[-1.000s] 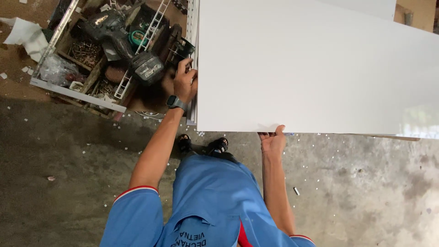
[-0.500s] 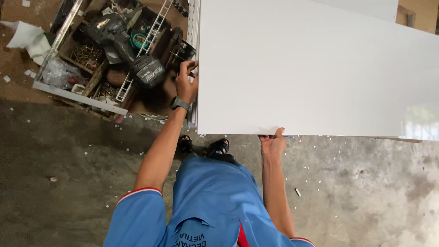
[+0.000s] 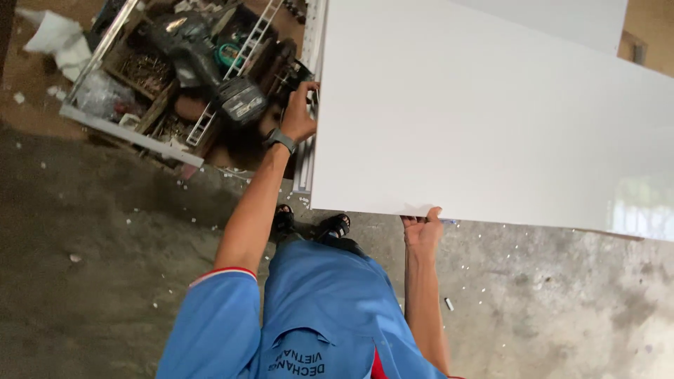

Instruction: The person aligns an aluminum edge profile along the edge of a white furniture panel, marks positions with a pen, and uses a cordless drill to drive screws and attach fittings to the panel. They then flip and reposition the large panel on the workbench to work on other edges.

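Note:
A large white flat panel (image 3: 484, 112) fills the upper right of the view, held above the floor. My left hand (image 3: 298, 116), with a dark watch on its wrist, grips the panel's left edge. My right hand (image 3: 421, 226) holds the panel's near edge from below, fingers curled over the rim. Below the panel I see my blue shirt (image 3: 316, 316) and my dark sandals (image 3: 312, 224) on the concrete.
A metal-framed tray (image 3: 126, 130) of tools, with a cordless drill (image 3: 210, 67), screws and scrap, lies at the upper left. A second white panel (image 3: 576, 21) lies behind the first. White rails (image 3: 305, 165) lie by the panel's left edge. Debris speckles the concrete floor (image 3: 105, 267).
The view has shifted slightly, so the tool tray and panel sit a little differently in the frame. Both hands keep the same grip on the panel.

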